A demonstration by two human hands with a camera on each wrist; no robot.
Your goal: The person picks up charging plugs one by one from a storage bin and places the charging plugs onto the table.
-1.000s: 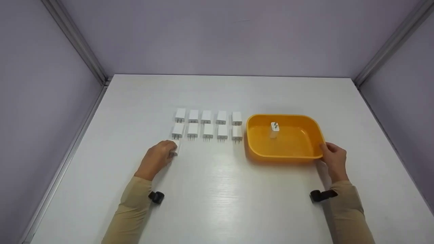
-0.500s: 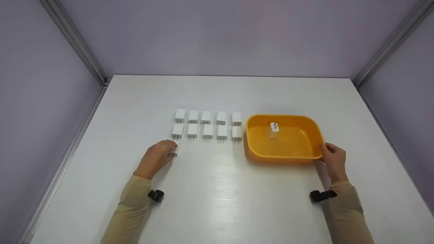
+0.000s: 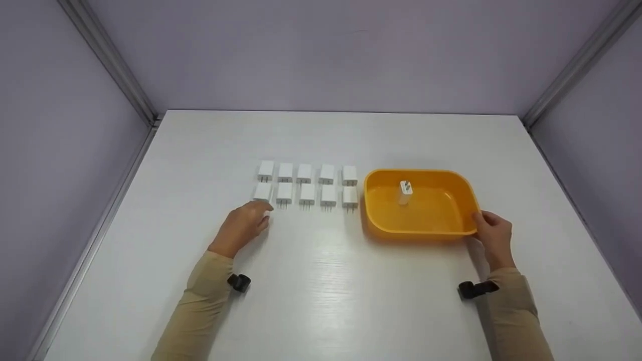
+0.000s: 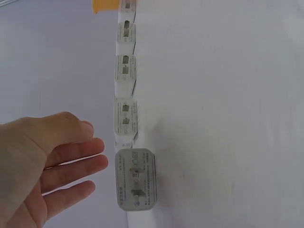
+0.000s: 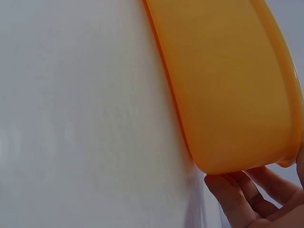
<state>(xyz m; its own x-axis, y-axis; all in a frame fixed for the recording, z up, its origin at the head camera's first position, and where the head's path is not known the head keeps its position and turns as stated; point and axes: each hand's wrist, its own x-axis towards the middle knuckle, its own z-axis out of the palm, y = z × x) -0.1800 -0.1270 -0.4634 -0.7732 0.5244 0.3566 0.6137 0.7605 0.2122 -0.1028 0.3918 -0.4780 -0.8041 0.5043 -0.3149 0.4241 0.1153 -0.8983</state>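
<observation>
In the head view my left hand is low over the table at the left front of white charger plugs, thumb and fingertips apart. In the left wrist view its loosely extended fingers hold nothing and stop just beside the nearest charger plug, whose prongs face the camera. In the head view the hand covers that plug. My right hand grips the near right corner of a yellow-orange plastic tub, thumb at the rim and fingertips against its outer wall. One charger plug stands inside the tub, prongs up.
Two rows of several charger plugs lie left of the tub, prongs toward me. The white table is bounded by pale panels at the back and sides. Black wrist devices are strapped on both sleeves.
My left hand has let go of the front charger plug and shifted slightly right and away from me, its fingers spreading. The right hand and the tub stay in place.
</observation>
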